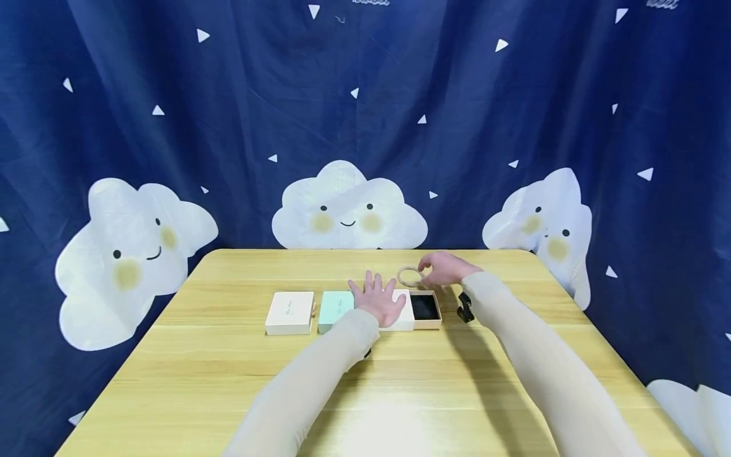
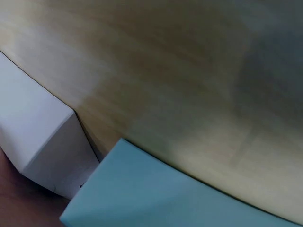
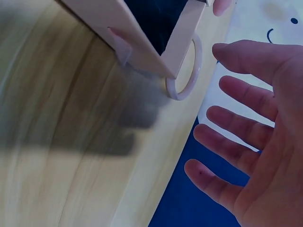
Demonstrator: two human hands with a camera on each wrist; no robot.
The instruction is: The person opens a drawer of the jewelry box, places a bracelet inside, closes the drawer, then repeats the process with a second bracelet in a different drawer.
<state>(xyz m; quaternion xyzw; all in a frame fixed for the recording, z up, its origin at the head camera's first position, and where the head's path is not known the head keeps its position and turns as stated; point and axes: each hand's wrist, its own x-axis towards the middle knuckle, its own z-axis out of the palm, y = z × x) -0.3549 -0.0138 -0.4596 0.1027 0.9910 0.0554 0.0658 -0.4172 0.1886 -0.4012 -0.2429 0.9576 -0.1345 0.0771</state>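
My left hand (image 1: 377,302) rests with spread fingers on top of a white sliding box (image 1: 405,318). Its drawer (image 1: 438,314), lined in black, is pulled out on the right side. Behind that drawer a pale bangle (image 3: 177,95) lies on the table. Just to the right of the bangle is my right hand (image 1: 445,268); in the right wrist view its fingers (image 3: 232,145) are parted, relaxed and apart from the bangle. A mint-green box (image 1: 334,307) stands left of the white one, partly covered by my left arm.
Farther left on the wooden table (image 1: 228,374) sits another white box (image 1: 289,312) with lettering on its lid. A small ribbon tab (image 3: 122,49) sticks out from the drawer's front. Beyond the table's back edge hangs a blue curtain (image 1: 240,127) with clouds.
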